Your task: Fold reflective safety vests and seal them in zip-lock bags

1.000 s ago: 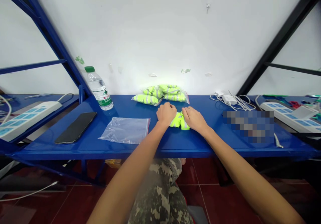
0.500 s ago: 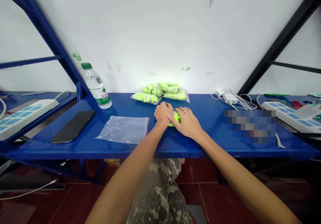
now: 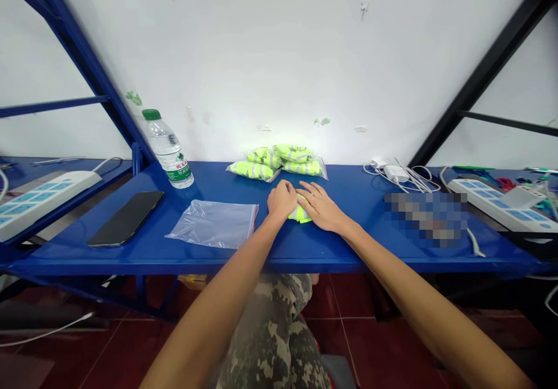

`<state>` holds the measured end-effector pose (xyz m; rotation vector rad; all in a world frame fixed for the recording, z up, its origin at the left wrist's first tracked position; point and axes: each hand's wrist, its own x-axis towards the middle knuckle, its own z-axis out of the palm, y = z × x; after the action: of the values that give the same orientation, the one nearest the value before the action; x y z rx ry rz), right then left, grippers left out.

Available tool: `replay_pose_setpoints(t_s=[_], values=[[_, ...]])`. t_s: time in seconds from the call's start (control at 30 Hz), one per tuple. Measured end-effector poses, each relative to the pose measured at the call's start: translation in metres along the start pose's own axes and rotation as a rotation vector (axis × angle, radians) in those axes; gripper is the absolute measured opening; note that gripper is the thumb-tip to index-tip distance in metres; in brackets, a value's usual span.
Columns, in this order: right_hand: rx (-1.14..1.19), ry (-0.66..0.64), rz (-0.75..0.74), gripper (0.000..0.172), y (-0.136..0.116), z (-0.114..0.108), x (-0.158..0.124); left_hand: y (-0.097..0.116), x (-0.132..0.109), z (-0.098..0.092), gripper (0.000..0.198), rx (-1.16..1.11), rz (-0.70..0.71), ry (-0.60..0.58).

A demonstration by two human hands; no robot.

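A small folded bundle of neon-yellow cloth with grey reflective strips, apparently a reflective vest (image 3: 300, 214), lies on the blue table (image 3: 349, 255) in front of me. My left hand (image 3: 282, 200) is curled closed at the bundle's left side, its fingers gripping the cloth; the fingertips are hidden. My right hand (image 3: 320, 206) lies flat over the bundle's right side, fingers stretched out and slightly apart. To the left, a clear zip bag (image 3: 213, 224) with a red closure edge lies flat. Behind my hands, several bagged neon-yellow bundles (image 3: 279, 161) are piled against the wall.
A water bottle (image 3: 172, 156) with a green cap stands at the back left, behind a black phone (image 3: 126, 219). At right lie a white charger with cables (image 3: 396, 172) and a blurred-out object (image 3: 429, 219). Power strips (image 3: 501, 204) sit beyond both ends.
The yellow bundle shows more between my hands now and looks flatter. My left hand has shifted slightly down, and my right hand's fingers are more stretched out. The view has moved slightly.
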<state>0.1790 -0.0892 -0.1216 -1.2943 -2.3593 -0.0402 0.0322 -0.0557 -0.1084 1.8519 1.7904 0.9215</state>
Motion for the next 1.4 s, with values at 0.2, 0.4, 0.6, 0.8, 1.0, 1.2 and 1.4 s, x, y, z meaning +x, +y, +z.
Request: replay_pose_setpoints(t_s=[0.2,0.4,0.6,0.8,1.0,1.2,1.4], values=[[0.010,0.002,-0.052,0.099,0.001,0.003,-0.006,-0.002,0.002,0.000,0.025,0.026,-0.049,-0.005],[-0.023,0.030,-0.064,0.074,-0.005,0.002,-0.002,0.000,-0.004,-0.006,0.035,0.033,0.018,-0.016],[-0.068,0.030,-0.053,0.074,-0.002,0.006,0.006,0.009,-0.023,-0.055,0.030,0.398,0.241,0.027],[-0.054,0.040,-0.018,0.072,-0.003,0.011,0.015,-0.002,-0.031,-0.113,0.050,0.705,-0.037,-0.406],[-0.061,0.058,0.041,0.070,0.006,0.014,0.021,0.000,-0.030,-0.110,0.038,0.679,0.025,-0.512],[-0.139,0.104,0.193,0.066,0.040,0.012,0.026,0.015,-0.009,-0.078,0.041,0.611,0.232,-0.428],[-0.166,0.117,0.286,0.063,0.053,0.009,0.025,0.016,0.015,-0.062,0.043,0.606,0.328,-0.443]])
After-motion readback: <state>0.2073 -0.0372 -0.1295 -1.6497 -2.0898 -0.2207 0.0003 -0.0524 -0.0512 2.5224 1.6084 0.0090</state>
